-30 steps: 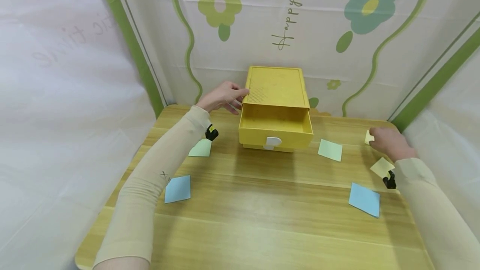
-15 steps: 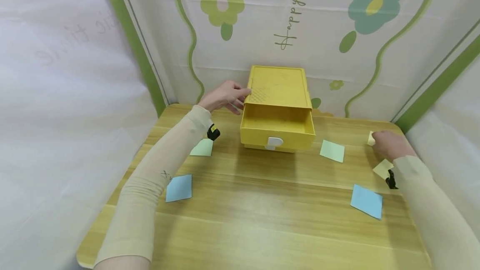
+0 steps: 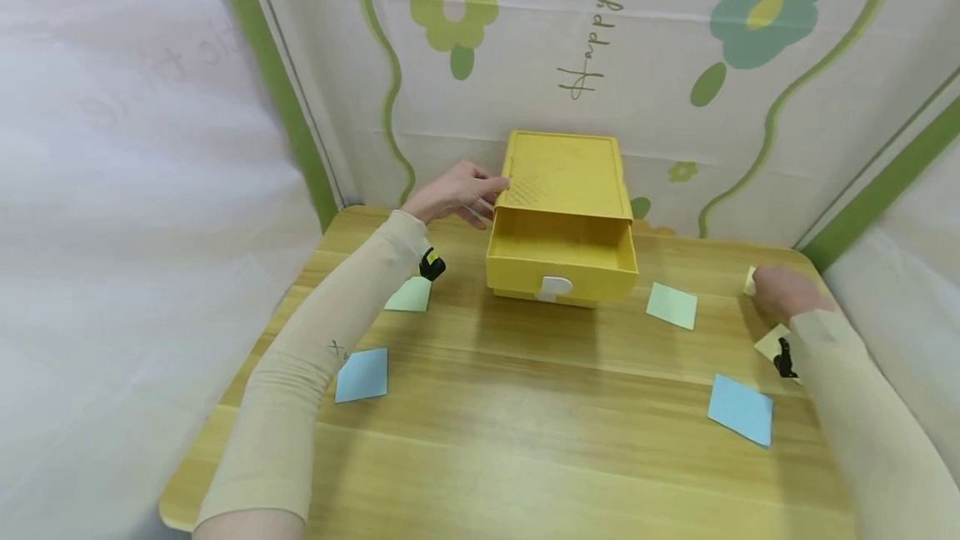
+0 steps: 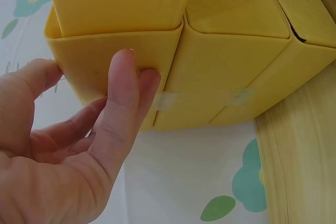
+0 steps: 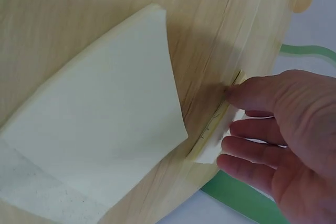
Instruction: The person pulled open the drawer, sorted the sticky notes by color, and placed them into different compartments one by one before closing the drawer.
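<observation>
A yellow drawer box (image 3: 564, 173) stands at the back of the table, its upper drawer (image 3: 562, 275) pulled out and bare inside. My left hand (image 3: 461, 192) rests against the box's left side, thumb at the top edge. The left wrist view shows those fingers (image 4: 122, 87) extended along the yellow wall. Far right, my right hand (image 3: 789, 292) pinches a small pale yellow-and-white strip-like piece (image 5: 218, 129) with dark marks along its edge. What kind it is, I cannot tell. Beside it lies a pale yellow paper square (image 5: 113, 98), partly behind the wrist in the head view.
Green paper squares lie right (image 3: 672, 305) and left (image 3: 409, 295) of the box. Nearer the front are blue squares, one on the right (image 3: 741, 409) and one at the left (image 3: 362, 374). A printed curtain (image 3: 525, 48) hangs behind the wooden table (image 3: 525, 440).
The head view has turned slightly left, so everything sits a little further right in it. My left hand stays at the box and my right hand stays at the small piece.
</observation>
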A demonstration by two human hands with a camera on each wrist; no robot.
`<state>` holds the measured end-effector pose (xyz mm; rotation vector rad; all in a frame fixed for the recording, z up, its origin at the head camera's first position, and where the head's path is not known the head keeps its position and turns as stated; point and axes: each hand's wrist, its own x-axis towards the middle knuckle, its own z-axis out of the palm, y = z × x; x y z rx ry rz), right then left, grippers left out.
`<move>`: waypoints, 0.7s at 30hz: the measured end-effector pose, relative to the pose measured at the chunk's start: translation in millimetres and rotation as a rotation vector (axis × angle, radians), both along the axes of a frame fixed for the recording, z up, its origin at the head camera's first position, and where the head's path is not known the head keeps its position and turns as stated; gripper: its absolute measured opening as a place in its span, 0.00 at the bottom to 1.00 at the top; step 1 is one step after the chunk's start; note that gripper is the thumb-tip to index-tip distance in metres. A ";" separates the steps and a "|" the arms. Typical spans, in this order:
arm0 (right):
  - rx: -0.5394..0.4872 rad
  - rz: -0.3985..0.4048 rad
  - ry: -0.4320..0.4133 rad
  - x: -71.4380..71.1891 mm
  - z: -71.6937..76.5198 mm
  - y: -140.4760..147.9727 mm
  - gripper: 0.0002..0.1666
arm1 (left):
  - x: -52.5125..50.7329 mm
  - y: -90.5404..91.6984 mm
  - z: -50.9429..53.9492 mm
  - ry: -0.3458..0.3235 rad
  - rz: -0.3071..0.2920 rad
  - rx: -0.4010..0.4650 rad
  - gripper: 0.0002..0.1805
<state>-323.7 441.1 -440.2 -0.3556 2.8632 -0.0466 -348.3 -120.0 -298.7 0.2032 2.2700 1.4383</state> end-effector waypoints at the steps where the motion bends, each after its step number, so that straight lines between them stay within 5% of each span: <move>1: -0.004 -0.004 -0.003 -0.2 -1.2 0.8 0.09 | -0.2 0.3 -0.8 -0.001 -0.002 0.003 0.21; 21: 0.049 0.089 0.089 -1.4 -12.4 1.0 0.08 | 1.6 5.3 -1.7 -0.007 0.014 -0.003 0.23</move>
